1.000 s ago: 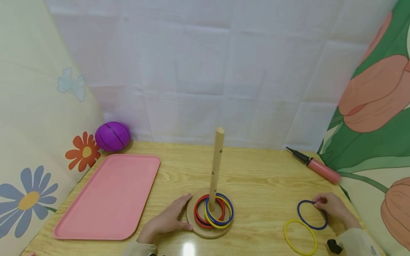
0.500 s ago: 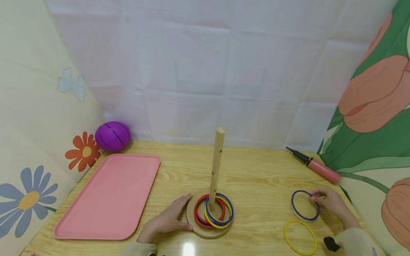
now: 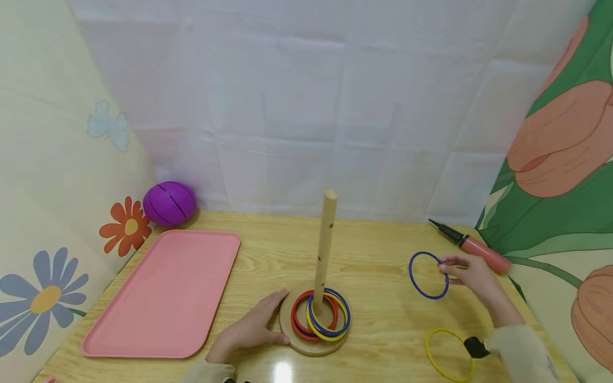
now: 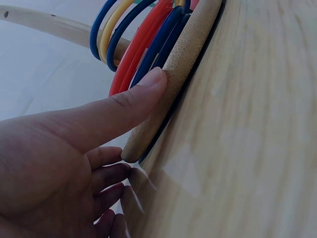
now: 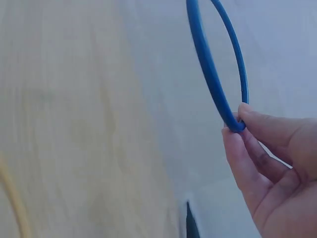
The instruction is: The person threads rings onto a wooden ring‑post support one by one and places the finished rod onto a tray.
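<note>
My right hand (image 3: 471, 275) pinches a blue ring (image 3: 410, 272) at its edge between thumb and fingers, and holds it tilted above the table. In the right wrist view the same blue ring (image 5: 210, 74) rises from the fingertips. My left hand (image 3: 251, 329) rests against the round wooden base (image 3: 311, 348) of a ring-toss stand, fingers along its left edge. The left wrist view shows the thumb (image 4: 129, 99) lying on the base's rim. From the base stands an upright wooden peg (image 3: 326, 234), encircled by red, yellow and blue rings (image 3: 293, 319) lying low around it.
A yellow ring (image 3: 431, 357) lies near the front right, below my right forearm. A pink pump (image 3: 483, 254) with a black nozzle is at the back right. At left are a pink tray (image 3: 163, 298) and a purple ball (image 3: 170, 204). Printed cloths border the table.
My right hand has lifted the blue ring off the table and carried it leftward and farther back. The yellow ring stays put. My left hand keeps its place at the base.
</note>
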Tool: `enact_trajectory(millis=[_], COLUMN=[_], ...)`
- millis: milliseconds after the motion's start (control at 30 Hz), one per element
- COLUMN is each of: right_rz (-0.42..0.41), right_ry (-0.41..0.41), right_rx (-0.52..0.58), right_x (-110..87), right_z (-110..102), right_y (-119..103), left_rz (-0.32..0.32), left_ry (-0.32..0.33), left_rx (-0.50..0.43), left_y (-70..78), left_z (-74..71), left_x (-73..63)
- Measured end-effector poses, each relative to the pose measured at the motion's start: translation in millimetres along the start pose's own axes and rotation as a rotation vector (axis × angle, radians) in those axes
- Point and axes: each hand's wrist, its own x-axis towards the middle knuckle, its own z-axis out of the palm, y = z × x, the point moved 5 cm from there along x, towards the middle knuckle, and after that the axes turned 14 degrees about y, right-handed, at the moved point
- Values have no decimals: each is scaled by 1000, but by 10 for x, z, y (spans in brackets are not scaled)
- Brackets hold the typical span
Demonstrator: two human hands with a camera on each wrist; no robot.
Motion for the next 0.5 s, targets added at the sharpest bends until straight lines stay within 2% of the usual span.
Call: enact_trajectory(millis=[267,500], right_rz=[-34,-58], right_ry=[15,38], right_rx=[80,158], right_x=[34,-11], right_z=[158,247], right_y=[-501,-929], left_rz=[-3,-6], left_ry=[-3,-3], left_rx=[5,4], left_y=[-4,-9], left_z=[2,3], left_x=[9,16])
